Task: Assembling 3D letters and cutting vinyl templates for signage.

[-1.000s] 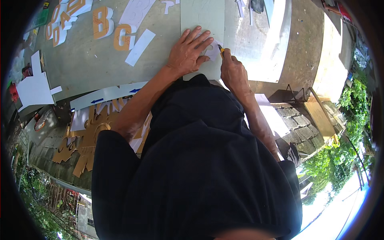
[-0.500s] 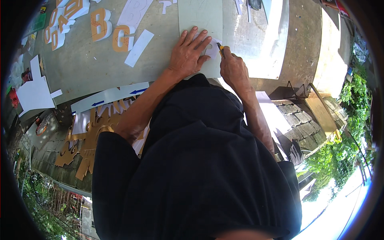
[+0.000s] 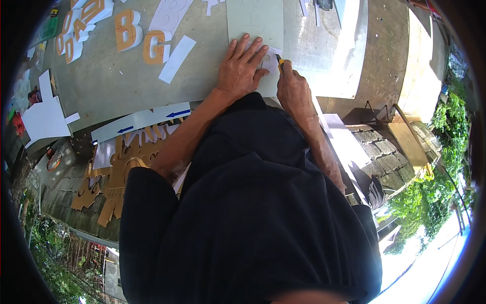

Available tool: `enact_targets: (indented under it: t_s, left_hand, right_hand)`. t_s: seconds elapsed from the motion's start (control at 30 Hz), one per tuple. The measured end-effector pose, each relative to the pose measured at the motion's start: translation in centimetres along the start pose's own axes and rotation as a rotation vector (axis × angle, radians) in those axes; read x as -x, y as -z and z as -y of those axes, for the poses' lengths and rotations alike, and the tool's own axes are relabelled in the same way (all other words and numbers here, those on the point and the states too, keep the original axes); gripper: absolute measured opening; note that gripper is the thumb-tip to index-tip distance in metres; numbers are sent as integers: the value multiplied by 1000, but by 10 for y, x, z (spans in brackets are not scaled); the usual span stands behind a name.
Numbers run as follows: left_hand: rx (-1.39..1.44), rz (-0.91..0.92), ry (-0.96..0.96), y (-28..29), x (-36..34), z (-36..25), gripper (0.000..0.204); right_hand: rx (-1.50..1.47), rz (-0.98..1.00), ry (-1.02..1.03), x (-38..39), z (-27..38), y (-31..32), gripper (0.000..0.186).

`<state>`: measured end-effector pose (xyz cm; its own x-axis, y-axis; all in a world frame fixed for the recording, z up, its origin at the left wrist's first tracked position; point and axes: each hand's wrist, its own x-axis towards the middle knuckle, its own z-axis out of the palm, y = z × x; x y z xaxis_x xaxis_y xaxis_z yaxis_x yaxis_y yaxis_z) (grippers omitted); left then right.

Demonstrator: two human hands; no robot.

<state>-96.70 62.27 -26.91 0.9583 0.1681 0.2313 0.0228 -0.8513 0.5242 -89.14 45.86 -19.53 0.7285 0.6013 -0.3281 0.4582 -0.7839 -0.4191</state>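
Note:
My left hand (image 3: 239, 70) lies flat with its fingers apart, pressing a small white sheet piece (image 3: 272, 59) onto a grey-green board (image 3: 255, 20). The piece has a hole cut in it, and part of it is hidden under the fingers. My right hand (image 3: 294, 92) is closed round a yellow and black utility knife (image 3: 281, 64). The knife's front end is at the piece's right side, close to the board's right edge. Whether the blade touches the sheet is too small to tell.
Brown-faced white letter blocks (image 3: 128, 31) stand on the table (image 3: 116, 96) at the left. Beside them lies a white strip (image 3: 177, 59). A large white sheet (image 3: 324, 76) is at the right. Brown cut-out sheets (image 3: 126, 164) and an arrow-marked strip (image 3: 144, 120) lie below the table's near edge.
My right hand has shifted slightly toward me, and the knife stands a little steeper. My left hand stays spread on the piece. The whole view has shifted slightly.

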Motion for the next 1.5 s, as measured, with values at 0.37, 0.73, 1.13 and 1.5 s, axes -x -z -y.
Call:
enact_targets:
  t_s: [0.37,0.73,1.13,1.5]
  left_hand:
    - [-16,-21,-6,-1,1,-1,57]
    - [-46,-59,-2,-2,2,-7,58]
    - [75,99,-83,6,2,12,59]
    - [1,53,-61,0,8,5,51]
  right_hand:
    - [-83,26,-69,-2,7,-2,24]
    - [-84,54,-71,-5,5,8,20]
    - [44,282,10,-24,-4,44,16]
    - [-26,101,-27,0,1,8,21]
